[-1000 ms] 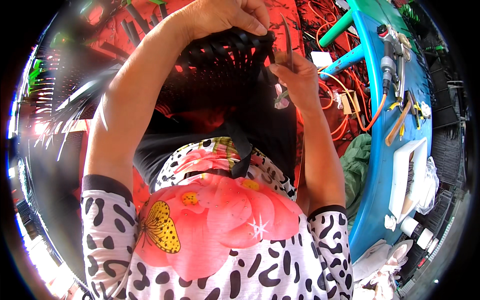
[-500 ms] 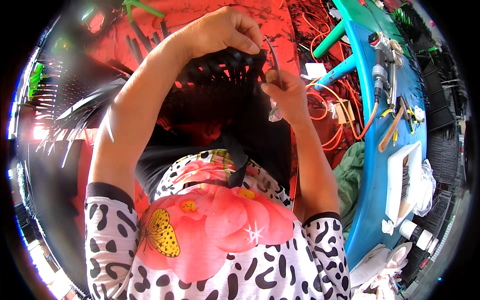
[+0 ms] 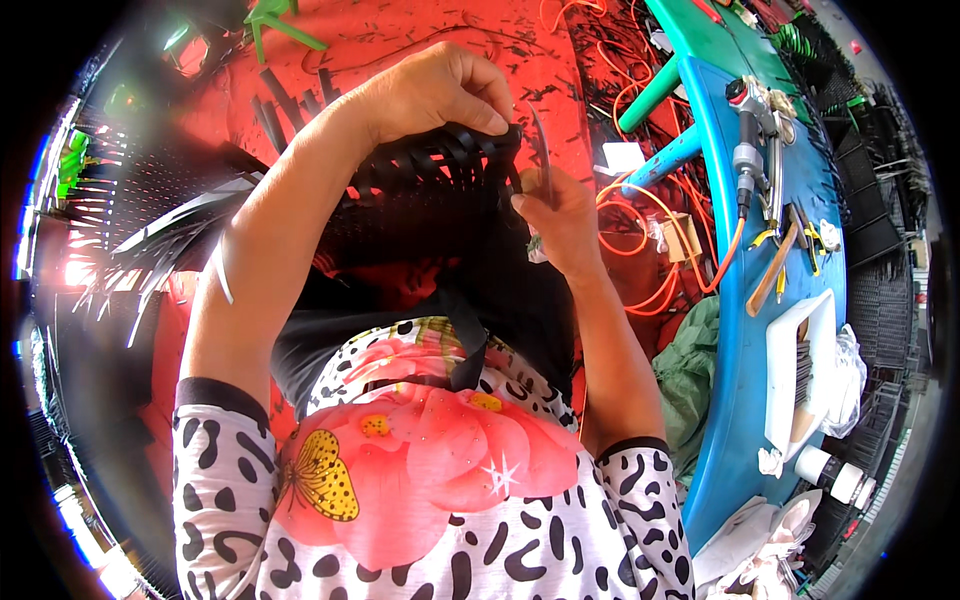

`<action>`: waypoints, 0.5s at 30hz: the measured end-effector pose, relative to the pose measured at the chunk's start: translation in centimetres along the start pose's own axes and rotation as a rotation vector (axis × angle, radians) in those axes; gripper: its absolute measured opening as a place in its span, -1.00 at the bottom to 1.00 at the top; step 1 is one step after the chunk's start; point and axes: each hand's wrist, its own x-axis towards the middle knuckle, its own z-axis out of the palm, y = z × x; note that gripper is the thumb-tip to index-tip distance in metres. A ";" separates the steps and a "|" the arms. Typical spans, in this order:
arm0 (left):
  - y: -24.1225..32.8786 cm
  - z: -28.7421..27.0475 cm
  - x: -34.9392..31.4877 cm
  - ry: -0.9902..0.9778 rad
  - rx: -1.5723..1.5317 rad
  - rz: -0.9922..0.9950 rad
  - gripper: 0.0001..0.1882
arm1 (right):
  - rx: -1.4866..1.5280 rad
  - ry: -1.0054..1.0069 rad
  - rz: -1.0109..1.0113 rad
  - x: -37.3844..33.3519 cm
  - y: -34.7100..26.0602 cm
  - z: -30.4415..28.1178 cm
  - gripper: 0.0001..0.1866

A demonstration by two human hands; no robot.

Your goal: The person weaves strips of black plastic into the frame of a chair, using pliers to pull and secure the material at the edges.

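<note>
A black woven basket of flat plastic strips (image 3: 430, 205) rests on my lap, its rim pointing away from me. My left hand (image 3: 440, 90) is closed over the far rim, fingers curled on the strips. My right hand (image 3: 555, 215) pinches a single black strip (image 3: 540, 150) that stands up from the basket's right edge. A loose black strip end hangs down over my flowered shirt.
A blue table (image 3: 790, 300) runs along my right with a hand tool (image 3: 745, 155), pliers, a white tray (image 3: 800, 365) and small jars. Orange cord (image 3: 650, 230) lies on the red floor mat (image 3: 400, 30). More black woven pieces with loose strips (image 3: 150, 210) lie at my left.
Both hands and the basket have shifted slightly down and left in view. My right hand has drawn the upright strip closer to the rim; both grips stay the same.
</note>
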 end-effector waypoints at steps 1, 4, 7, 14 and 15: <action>0.0 0.0 0.0 0.001 0.000 0.000 -0.86 | 0.000 -0.001 -0.001 -0.2 -0.3 0.2 -0.90; 0.0 0.0 -0.1 0.000 -0.001 -0.001 -0.86 | -0.111 0.074 0.008 -0.7 -0.9 0.5 -0.88; 0.2 0.1 0.0 0.004 0.000 0.002 -0.84 | -0.014 0.077 -0.004 -0.9 -0.6 0.5 -0.85; 0.5 0.4 -0.3 0.058 0.140 -0.010 -0.78 | -0.015 0.087 -0.008 -1.2 -0.1 0.8 -0.82; 0.5 0.4 -0.4 0.060 0.177 -0.001 -0.78 | -0.021 0.090 0.000 -1.3 -0.4 0.9 -0.81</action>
